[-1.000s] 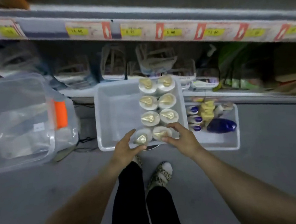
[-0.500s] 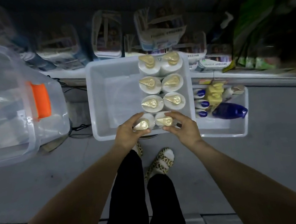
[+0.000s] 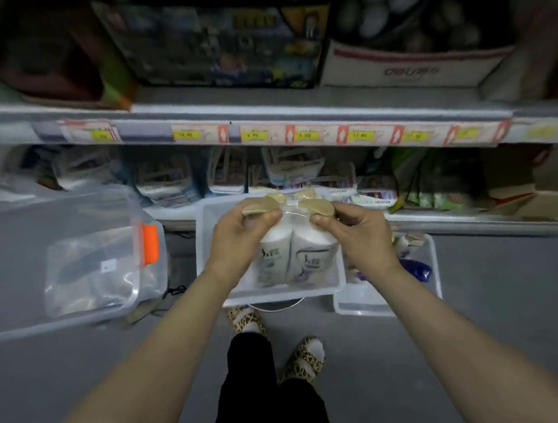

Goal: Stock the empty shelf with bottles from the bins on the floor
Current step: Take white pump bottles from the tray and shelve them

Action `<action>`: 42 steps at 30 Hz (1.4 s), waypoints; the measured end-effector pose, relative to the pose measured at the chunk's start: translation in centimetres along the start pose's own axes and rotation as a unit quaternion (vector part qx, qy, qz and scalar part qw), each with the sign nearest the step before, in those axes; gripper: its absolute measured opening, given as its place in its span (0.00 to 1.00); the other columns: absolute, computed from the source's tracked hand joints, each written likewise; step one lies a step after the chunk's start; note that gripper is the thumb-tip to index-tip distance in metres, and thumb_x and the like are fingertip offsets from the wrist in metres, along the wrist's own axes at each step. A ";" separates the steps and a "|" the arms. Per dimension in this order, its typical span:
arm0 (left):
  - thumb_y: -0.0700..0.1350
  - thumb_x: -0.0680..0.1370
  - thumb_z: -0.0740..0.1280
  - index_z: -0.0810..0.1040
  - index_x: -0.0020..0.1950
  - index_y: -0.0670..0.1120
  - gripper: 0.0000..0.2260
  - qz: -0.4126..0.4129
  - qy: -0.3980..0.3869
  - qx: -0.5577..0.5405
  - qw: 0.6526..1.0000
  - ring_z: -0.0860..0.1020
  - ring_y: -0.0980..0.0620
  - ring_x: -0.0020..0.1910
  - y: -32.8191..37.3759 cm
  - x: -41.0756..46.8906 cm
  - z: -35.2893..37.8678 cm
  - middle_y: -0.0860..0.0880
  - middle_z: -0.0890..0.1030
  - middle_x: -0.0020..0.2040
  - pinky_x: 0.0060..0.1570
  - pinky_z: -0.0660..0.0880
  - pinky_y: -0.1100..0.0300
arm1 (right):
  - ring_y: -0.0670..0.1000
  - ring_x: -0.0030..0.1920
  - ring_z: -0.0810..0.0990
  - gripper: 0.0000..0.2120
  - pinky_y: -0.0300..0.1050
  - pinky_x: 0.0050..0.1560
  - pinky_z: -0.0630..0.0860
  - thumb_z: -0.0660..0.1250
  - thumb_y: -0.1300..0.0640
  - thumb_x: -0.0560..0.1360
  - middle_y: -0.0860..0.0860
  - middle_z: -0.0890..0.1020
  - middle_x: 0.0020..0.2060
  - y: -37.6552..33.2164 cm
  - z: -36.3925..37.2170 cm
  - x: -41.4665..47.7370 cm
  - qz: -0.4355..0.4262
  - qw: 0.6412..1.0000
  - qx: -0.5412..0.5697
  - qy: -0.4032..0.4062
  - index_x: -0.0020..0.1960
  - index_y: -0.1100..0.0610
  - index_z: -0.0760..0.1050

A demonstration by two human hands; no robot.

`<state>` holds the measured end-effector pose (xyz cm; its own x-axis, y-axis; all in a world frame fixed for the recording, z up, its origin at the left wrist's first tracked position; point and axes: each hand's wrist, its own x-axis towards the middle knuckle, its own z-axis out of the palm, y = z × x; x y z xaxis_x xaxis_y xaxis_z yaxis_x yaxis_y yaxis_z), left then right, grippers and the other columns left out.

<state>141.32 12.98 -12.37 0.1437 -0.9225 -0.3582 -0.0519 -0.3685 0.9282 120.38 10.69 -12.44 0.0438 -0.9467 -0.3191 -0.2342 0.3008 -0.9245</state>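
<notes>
Two white bottles with gold pump caps hang above the grey bin (image 3: pixel 280 288) on the floor. My left hand (image 3: pixel 239 238) grips the neck of the left bottle (image 3: pixel 271 253). My right hand (image 3: pixel 359 230) grips the neck of the right bottle (image 3: pixel 313 252). Both bottles are lifted clear of the bin floor and touch each other. More gold caps (image 3: pixel 298 195) of bottles still in the bin show just behind my hands. The shelf board (image 3: pixel 260 110) with price tags runs across above.
A clear lidded tub with an orange latch (image 3: pixel 149 238) stands at the left. A smaller bin (image 3: pixel 428 264) with a blue bottle (image 3: pixel 420 270) sits at the right. Packaged goods fill the low shelf (image 3: pixel 461 219) behind. My feet are just below the grey bin.
Both hands have raised the two nearest bottles out of the bin. The camera has tilted up, so the upper shelf has come into view.
</notes>
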 end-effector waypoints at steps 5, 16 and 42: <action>0.50 0.75 0.73 0.84 0.49 0.51 0.06 0.128 0.023 -0.035 0.991 0.83 0.59 0.48 15.4 -1.4 -0.6 0.55 0.86 0.47 0.46 0.75 0.68 | 0.36 0.54 0.82 0.22 0.32 0.51 0.78 0.79 0.37 0.60 0.31 0.83 0.52 -12.2 -4.0 -2.4 -0.145 0.989 0.018 -0.002 0.52 0.26 0.79; 0.63 0.66 0.77 0.76 0.62 0.54 0.28 0.311 0.061 -0.059 0.947 0.81 0.56 0.55 35.7 -5.4 -5.9 0.55 0.84 0.54 0.58 0.77 0.55 | 0.40 0.56 0.82 0.42 0.39 0.52 0.81 0.83 0.62 0.64 0.43 0.82 0.60 -32.3 -5.1 -5.2 -0.350 0.935 0.032 0.039 0.72 0.41 0.70; 0.47 0.66 0.81 0.59 0.75 0.56 0.44 0.409 0.139 0.295 0.852 0.79 0.44 0.56 46.4 5.2 -17.5 0.46 0.79 0.59 0.53 0.79 0.49 | 0.46 0.52 0.82 0.30 0.42 0.47 0.82 0.82 0.56 0.66 0.41 0.82 0.50 -46.0 4.4 8.6 -0.397 0.912 -0.040 0.097 0.61 0.41 0.72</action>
<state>156.91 -6.90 30.59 0.0447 -0.8656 0.4987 -0.7227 0.3166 0.6144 135.81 -10.74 26.39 0.0592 -0.8671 0.4945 -0.2749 -0.4904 -0.8270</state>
